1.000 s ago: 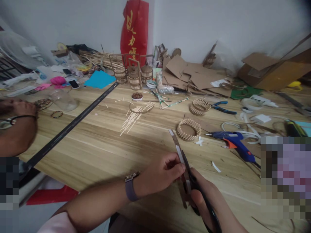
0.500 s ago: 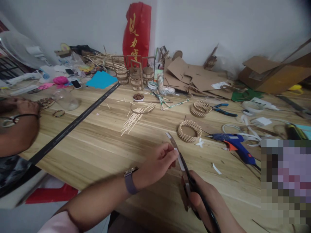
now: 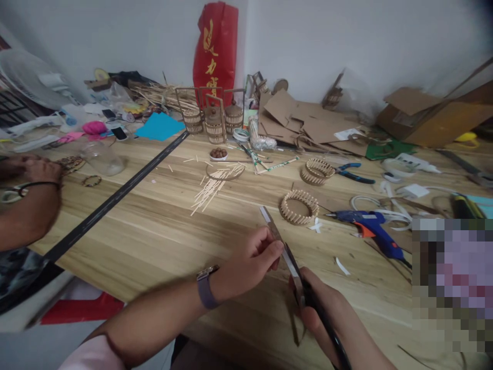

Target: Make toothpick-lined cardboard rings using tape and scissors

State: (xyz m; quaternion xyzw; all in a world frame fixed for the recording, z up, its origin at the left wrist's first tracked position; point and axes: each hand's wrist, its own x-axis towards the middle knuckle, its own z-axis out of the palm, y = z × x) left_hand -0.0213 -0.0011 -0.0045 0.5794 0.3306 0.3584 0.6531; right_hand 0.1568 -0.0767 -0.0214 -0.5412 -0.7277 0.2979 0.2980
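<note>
My left hand (image 3: 256, 264), with a watch on its wrist, pinches a narrow brown strip (image 3: 274, 230) between thumb and fingers. White tape-like pieces lie along the strip, and its far end sticks out beyond my fingertips. My right hand (image 3: 331, 308) is closed around black-handled scissors (image 3: 326, 329), though their blades are largely hidden along the strip. The strip's near part runs by my right thumb and a brown tail hangs below. Ahead on the table stands a ring of short wooden sticks (image 3: 283, 210), apart from both hands.
Right of the ring lie a blue glue gun (image 3: 362, 218), pliers (image 3: 352, 172) and a second stick ring (image 3: 308, 177). Loose sticks (image 3: 211, 190) are spread mid-table. Small lidded baskets (image 3: 215, 128) stand behind. At left rests another person's arm (image 3: 33, 216).
The strip sits slightly differently between my hands, and its brown tail hangs lower under my right hand. Both hands stay in nearly the same place.
</note>
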